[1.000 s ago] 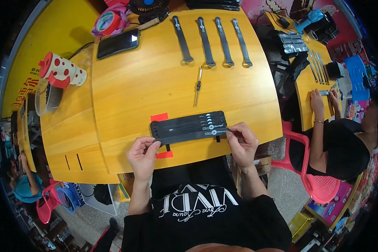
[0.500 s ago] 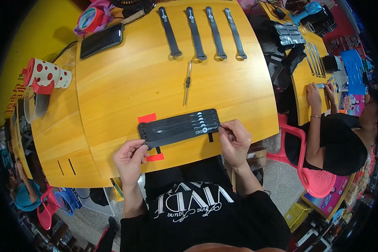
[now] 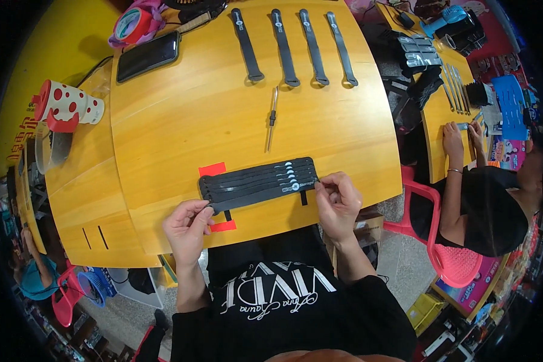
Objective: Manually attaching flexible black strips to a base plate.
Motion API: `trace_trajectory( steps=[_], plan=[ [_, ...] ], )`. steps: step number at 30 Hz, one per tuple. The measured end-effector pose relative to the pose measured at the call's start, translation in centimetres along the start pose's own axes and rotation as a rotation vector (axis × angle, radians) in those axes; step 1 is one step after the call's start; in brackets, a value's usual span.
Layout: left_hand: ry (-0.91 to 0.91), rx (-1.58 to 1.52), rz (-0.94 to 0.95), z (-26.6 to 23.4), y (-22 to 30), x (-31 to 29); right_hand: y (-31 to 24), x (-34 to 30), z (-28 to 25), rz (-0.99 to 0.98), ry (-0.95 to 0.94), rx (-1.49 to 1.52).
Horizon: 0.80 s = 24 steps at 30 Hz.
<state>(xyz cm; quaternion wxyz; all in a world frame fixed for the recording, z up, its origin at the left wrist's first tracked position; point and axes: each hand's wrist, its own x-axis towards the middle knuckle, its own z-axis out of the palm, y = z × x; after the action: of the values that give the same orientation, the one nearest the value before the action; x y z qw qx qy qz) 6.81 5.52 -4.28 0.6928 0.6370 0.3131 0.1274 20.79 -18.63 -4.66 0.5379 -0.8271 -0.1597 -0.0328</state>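
Observation:
Several flat black straps lie overlapped in a fanned stack (image 3: 253, 188) near the table's front edge, white printed marks toward their right ends. At the lower left corner, my left hand (image 3: 188, 223) pinches the end of the front strap. My right hand (image 3: 339, 200) pinches the opposite end of that strap between thumb and finger. Red tape (image 3: 212, 169) shows beside the stack's upper left corner, and another red piece (image 3: 223, 226) lies below it. Beyond the stack, a thin double-ended metal tool with a black middle (image 3: 272, 118) rests on the table.
Single black straps (image 3: 283, 48) lie in a row at the table's far side. A phone (image 3: 148, 57), a tape roll (image 3: 133, 27) and a red-dotted cup (image 3: 72, 105) stand left. A co-worker (image 3: 489, 205) sits on a pink chair (image 3: 458, 265) at the right.
Both hands keep their pinch on the strap ends, with hardly any movement. The whole view has shifted very slightly.

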Motion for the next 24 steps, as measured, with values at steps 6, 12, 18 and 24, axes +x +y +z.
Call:
trace_trajectory(
  steps=[6, 12, 18, 24],
  plan=[
    [-0.001, 0.018, 0.008, 0.07, 0.01, -0.03, -0.30, 0.08, 0.06, -0.004, 0.002, -0.029],
    [0.003, 0.018, 0.003, 0.14, 0.00, -0.06, -0.57, 0.15, 0.13, 0.003, 0.007, -0.036],
    [0.007, 0.023, 0.015, 0.37, 0.09, -0.08, -0.52, 0.09, 0.27, 0.006, 0.010, -0.055],
    [0.007, 0.023, 0.022, 0.35, 0.05, -0.03, -0.62, 0.25, 0.32, -0.014, -0.001, -0.090]
  ],
)
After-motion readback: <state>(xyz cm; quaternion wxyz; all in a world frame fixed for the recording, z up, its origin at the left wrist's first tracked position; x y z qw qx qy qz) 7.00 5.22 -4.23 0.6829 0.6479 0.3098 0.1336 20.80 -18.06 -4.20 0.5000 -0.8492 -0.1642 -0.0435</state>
